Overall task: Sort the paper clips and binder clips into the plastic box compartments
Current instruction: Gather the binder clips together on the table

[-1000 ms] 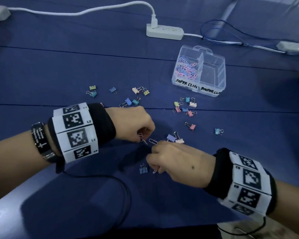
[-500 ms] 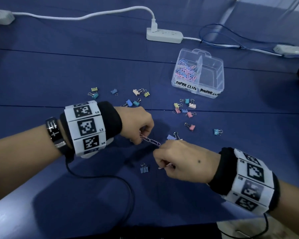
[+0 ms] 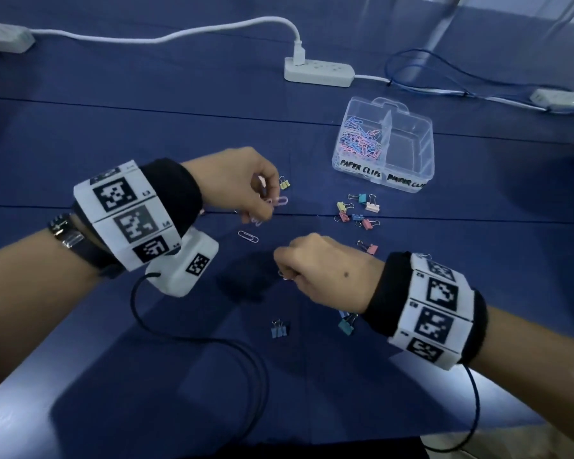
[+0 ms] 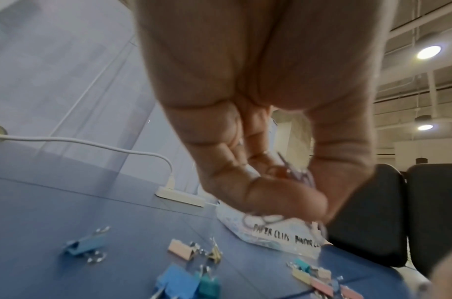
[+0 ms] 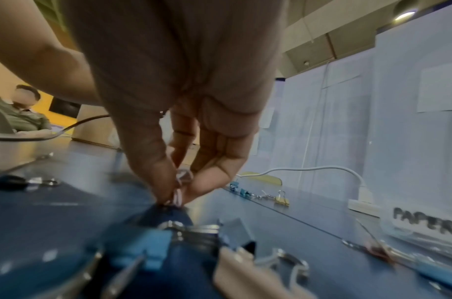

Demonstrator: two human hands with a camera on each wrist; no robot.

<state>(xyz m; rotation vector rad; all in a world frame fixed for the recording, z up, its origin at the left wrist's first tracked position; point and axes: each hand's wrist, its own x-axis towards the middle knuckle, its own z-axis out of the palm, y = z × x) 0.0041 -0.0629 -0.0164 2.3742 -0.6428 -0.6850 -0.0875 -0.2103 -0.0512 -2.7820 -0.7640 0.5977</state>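
1. The left hand (image 3: pixel 242 183) is hovering above the dark blue table covering (image 3: pixel 146 127) with its fingers curled, pinching a small bunch of pink and lilac wire paper clips (image 3: pixel 276 203); the left wrist view is showing the wires caught between thumb and fingers (image 4: pixel 291 174).
2. The right hand (image 3: pixel 325 270) is sitting low over the cloth, thumb and fingertips pressed together on a pale paper clip (image 5: pixel 178 195) at the surface.
3. A single white paper clip (image 3: pixel 248 236) is lying flat on the cloth between the two hands, touching neither.
4. The clear plastic two-compartment box (image 3: pixel 383 145) is standing beyond the hands to the right. Its left compartment, lettered "PAPER CLIPS", is holding a heap of pink and blue paper clips (image 3: pixel 360 137). The right compartment's label is only partly legible.
5. A cluster of small coloured binder clips (image 3: pixel 358 210) is lying just in front of the box. A yellow binder clip (image 3: pixel 284 183) is lying just beside the left hand, a blue binder clip (image 3: pixel 279 328) nearer the person, and a teal binder clip (image 3: pixel 347 324) under the right wrist.
6. A white power strip (image 3: pixel 318 71) with a plugged cable is lying beyond the box.
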